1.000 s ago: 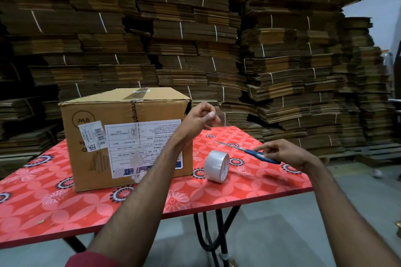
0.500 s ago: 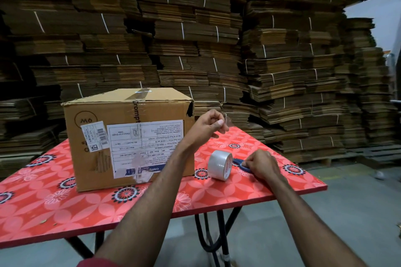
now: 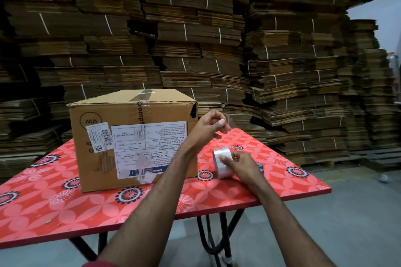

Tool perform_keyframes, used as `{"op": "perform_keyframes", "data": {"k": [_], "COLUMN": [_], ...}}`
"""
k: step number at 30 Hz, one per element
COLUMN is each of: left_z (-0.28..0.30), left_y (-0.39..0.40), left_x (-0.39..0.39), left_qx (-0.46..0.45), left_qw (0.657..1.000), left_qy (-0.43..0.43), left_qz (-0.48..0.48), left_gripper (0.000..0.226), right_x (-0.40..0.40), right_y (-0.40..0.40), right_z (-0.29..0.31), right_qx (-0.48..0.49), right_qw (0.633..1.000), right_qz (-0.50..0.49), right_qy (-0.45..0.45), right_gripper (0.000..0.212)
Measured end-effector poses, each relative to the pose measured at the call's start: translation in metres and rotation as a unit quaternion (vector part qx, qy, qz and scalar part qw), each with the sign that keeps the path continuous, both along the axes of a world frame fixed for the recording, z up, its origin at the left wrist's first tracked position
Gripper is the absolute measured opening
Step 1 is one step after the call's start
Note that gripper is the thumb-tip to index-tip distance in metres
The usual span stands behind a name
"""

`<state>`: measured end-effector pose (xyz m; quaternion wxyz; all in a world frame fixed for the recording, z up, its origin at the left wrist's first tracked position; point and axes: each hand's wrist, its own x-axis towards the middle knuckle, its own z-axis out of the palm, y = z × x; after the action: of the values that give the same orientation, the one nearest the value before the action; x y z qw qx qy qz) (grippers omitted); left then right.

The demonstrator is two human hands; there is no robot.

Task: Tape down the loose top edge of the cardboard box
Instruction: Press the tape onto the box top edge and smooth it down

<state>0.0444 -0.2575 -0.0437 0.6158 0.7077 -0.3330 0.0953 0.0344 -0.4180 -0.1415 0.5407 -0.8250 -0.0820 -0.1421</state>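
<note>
Now my right hand (image 3: pixel 239 167) has left the scissors and grips the tape roll (image 3: pixel 222 163); my left hand (image 3: pixel 209 127) pinches clear tape beside the box (image 3: pixel 132 138), marked "M6"

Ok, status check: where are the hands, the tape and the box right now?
Left hand raised beside cardboard box, fingers pinched. Right hand on tape roll, on table. Box top corner gaping, nothing blocking.

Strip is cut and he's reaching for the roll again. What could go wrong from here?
1. The clear strip pinched in the left hand hangs free in the air; it may fold onto itself or stick to the fingers before reaching the cardboard box.
2. The right hand grips the tape roll near the table edge; a nudge may roll it off.
</note>
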Motion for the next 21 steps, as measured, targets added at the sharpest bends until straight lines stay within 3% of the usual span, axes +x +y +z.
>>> {"op": "perform_keyframes", "data": {"k": [2, 4, 6, 8, 11, 13, 16, 19, 21], "left_z": [0.001, 0.002, 0.002, 0.001, -0.001, -0.002, -0.002, -0.002, -0.003], "left_y": [0.002, 0.004, 0.006, 0.008, 0.01, 0.012, 0.013, 0.013, 0.014], "left_x": [0.0, 0.0, -0.001, -0.003, -0.006, -0.008, -0.013, -0.018, -0.021], "left_qx": [-0.002, -0.004, -0.007, -0.016, -0.03, -0.04, -0.067, -0.108, -0.143], "left_qw": [1.0, 1.0, 1.0, 1.0, 0.999, 0.999, 0.997, 0.993, 0.988], "left_qy": [0.001, -0.001, -0.001, 0.002, 0.004, 0.008, 0.017, 0.029, 0.036], "left_qz": [0.0, 0.007, 0.015, 0.019, 0.019, 0.02, 0.023, 0.032, 0.041], "left_gripper": [0.006, 0.007, 0.007, 0.006, 0.007, 0.006, 0.009, 0.009, 0.006], "right_x": [0.001, -0.001, -0.004, -0.008, -0.011, -0.01, -0.013, -0.023, -0.029], "right_y": [-0.001, -0.001, -0.002, -0.004, -0.006, -0.005, -0.004, 0.002, 0.009], "right_z": [0.01, 0.021, 0.023, 0.022, 0.02, 0.025, 0.035, 0.046, 0.055], "right_qx": [-0.095, -0.249, -0.339, -0.386, -0.373, -0.299, 0.0, 0.202, 0.259], "right_qw": [0.995, 0.964, 0.936, 0.918, 0.922, 0.947, 0.998, 0.971, 0.954], "right_qz": [-0.031, -0.088, -0.096, -0.086, -0.101, -0.119, -0.014, 0.093, 0.108], "right_qy": [-0.003, -0.008, 0.003, 0.021, 0.024, -0.013, -0.057, -0.085, -0.103], "right_gripper": [0.026, 0.03, 0.031, 0.023, 0.02, 0.021, 0.042, 0.064, 0.056]}}
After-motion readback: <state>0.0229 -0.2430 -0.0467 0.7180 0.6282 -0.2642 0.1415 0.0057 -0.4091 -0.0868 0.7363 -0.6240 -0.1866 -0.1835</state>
